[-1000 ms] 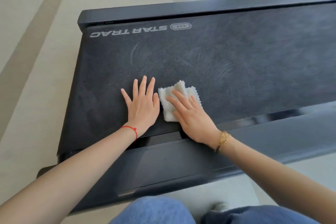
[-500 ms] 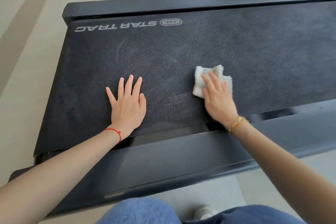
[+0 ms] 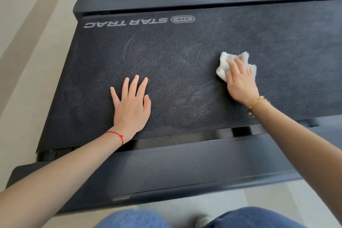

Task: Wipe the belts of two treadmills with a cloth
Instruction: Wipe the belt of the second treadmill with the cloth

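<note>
A dark treadmill belt (image 3: 185,57) with a "STAR TRAC" logo at its far left end fills the view. A crumpled white cloth (image 3: 224,65) lies on the belt right of centre. My right hand (image 3: 240,83) presses down on the cloth with straight fingers, covering its near part. My left hand (image 3: 132,105) rests flat on the belt to the left, fingers spread, well apart from the cloth. Faint pale wipe streaks mark the belt between the hands.
The treadmill's black side rail (image 3: 185,168) runs along the near edge and another rail (image 3: 185,2) along the far edge. Pale tiled floor (image 3: 33,42) surrounds the machine on the left. My knees in blue jeans (image 3: 133,220) show at the bottom.
My right hand has slid the cloth to the right along the belt, away from my left hand. The left hand has stayed flat in place.
</note>
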`<state>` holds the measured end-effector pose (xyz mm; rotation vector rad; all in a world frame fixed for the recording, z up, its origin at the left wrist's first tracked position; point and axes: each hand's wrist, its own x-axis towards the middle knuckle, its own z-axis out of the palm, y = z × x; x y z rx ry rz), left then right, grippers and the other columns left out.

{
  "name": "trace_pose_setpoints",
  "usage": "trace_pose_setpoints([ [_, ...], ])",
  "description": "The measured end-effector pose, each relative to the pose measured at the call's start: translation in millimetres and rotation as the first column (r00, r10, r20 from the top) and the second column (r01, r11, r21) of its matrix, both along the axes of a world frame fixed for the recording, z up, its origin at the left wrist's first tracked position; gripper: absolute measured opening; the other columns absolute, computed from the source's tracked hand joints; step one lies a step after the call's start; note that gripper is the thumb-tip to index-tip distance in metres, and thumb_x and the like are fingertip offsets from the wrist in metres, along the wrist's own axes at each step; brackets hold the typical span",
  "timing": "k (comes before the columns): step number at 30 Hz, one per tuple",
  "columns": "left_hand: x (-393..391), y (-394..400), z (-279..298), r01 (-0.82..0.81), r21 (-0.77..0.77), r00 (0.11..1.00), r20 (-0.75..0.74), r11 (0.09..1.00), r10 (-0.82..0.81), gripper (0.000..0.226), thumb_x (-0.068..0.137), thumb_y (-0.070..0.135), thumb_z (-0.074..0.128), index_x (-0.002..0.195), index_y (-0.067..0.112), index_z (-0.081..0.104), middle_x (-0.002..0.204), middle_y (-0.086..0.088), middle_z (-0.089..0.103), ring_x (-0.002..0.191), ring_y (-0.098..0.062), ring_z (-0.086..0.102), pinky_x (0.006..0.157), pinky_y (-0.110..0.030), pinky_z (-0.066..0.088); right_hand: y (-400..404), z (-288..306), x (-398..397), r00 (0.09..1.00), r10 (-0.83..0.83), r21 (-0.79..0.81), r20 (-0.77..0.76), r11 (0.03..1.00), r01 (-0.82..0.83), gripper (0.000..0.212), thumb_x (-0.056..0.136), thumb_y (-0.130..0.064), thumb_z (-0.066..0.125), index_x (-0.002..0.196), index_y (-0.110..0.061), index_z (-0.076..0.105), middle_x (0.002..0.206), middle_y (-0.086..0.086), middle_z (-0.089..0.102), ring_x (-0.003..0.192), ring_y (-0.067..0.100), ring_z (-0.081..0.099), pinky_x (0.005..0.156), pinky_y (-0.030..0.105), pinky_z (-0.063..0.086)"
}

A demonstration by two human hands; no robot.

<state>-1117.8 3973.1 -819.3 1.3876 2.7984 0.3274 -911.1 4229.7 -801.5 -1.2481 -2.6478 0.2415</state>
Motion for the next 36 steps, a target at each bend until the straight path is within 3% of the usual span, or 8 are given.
trace_pose_setpoints([
  [2, 0, 1, 1, -0.004, -0.005, 1.000, -0.001, 1.000, 0.004, 0.055, 0.102, 0.036, 0.026, 0.157, 0.030, 0.020, 0.164, 0.002, 0.018, 0.153, -0.023, 0.008, 0.118, -0.065, 0.007, 3, -1, -34, 1.000, 0.011, 0.009, 0.016, 1.000, -0.011, 0.040, 0.105, -0.016, 0.028, 0.142, -0.005, 0.040, 0.157, 0.015, 0.024, 0.142, 0.041, 0.023, 0.112, 0.048, 0.016],
  [6, 1, 0, 1, -0.003, -0.011, 1.000, -0.014, 1.000, 0.003, 0.056, 0.102, 0.035, 0.026, 0.157, 0.029, 0.021, 0.164, 0.002, 0.019, 0.153, -0.022, 0.009, 0.118, -0.064, 0.007, -34, -4, -107, 0.969, 0.244, 0.025, -0.026, 0.970, -0.243, 0.042, 0.101, -0.009, 0.035, 0.142, -0.002, 0.039, 0.155, 0.016, 0.029, 0.145, 0.038, 0.019, 0.116, 0.044, 0.012],
  [11, 0, -1, 0, 0.006, -0.020, 1.000, -0.016, 1.000, -0.007, 0.056, 0.102, 0.034, 0.026, 0.157, 0.028, 0.019, 0.165, 0.003, 0.016, 0.153, -0.022, 0.006, 0.119, -0.063, 0.006, -74, -10, -120, 0.835, 0.550, -0.010, -0.020, 0.835, -0.550, 0.044, 0.105, -0.021, 0.033, 0.149, -0.014, 0.035, 0.159, 0.008, 0.026, 0.143, 0.034, 0.024, 0.119, 0.038, 0.007],
  [16, 0, 0, 0, -0.003, -0.031, 1.000, -0.018, 1.000, 0.002, 0.055, 0.103, 0.034, 0.022, 0.158, 0.029, 0.018, 0.165, 0.003, 0.016, 0.153, -0.022, 0.006, 0.118, -0.064, 0.007, 1, -10, -107, 0.899, 0.429, 0.085, 0.089, 0.896, -0.436, 0.032, 0.102, -0.011, 0.031, 0.122, -0.004, 0.054, 0.156, 0.013, 0.027, 0.142, 0.039, 0.025, 0.111, 0.049, 0.021],
  [21, 0, 2, 0, -0.008, -0.052, 1.000, -0.025, 0.999, 0.007, 0.059, 0.099, 0.037, 0.016, 0.157, 0.029, 0.018, 0.165, 0.003, 0.016, 0.153, -0.023, 0.007, 0.118, -0.064, 0.008, 29, -4, -156, 0.983, 0.180, -0.021, 0.041, 0.984, -0.179, 0.045, 0.106, -0.022, 0.023, 0.149, -0.011, 0.026, 0.161, 0.014, 0.013, 0.144, 0.043, 0.019, 0.119, 0.047, 0.012],
  [30, -1, 1, 2, 0.000, -0.049, 1.000, -0.026, 0.999, -0.001, 0.063, 0.096, 0.040, 0.011, 0.157, 0.027, 0.021, 0.164, 0.002, 0.018, 0.153, -0.022, 0.009, 0.118, -0.063, 0.009, -60, -7, -175, 0.812, 0.583, -0.058, -0.011, 0.810, -0.583, 0.044, 0.106, -0.023, 0.030, 0.149, -0.014, 0.033, 0.158, 0.008, 0.026, 0.141, 0.036, 0.028, 0.119, 0.044, 0.016],
  [33, -1, 1, 2, 0.004, -0.043, 1.000, -0.025, 0.999, -0.005, 0.063, 0.096, 0.040, 0.011, 0.157, 0.027, 0.022, 0.164, 0.002, 0.020, 0.153, -0.023, 0.010, 0.118, -0.063, 0.009, -43, -8, -136, 0.828, 0.560, -0.011, -0.012, 0.828, -0.560, 0.044, 0.105, -0.018, 0.033, 0.148, -0.012, 0.035, 0.157, 0.008, 0.029, 0.137, 0.036, 0.035, 0.118, 0.041, 0.018],
  [36, 0, 1, 2, 0.005, -0.035, 1.000, -0.016, 0.999, -0.005, 0.062, 0.096, 0.040, 0.013, 0.156, 0.027, 0.023, 0.163, 0.002, 0.021, 0.152, -0.023, 0.011, 0.118, -0.064, 0.009, -3, -5, -96, 0.920, 0.390, 0.002, -0.031, 0.921, -0.390, 0.043, 0.104, -0.013, 0.035, 0.146, -0.007, 0.036, 0.156, 0.011, 0.029, 0.134, 0.040, 0.036, 0.111, 0.043, 0.020],
])
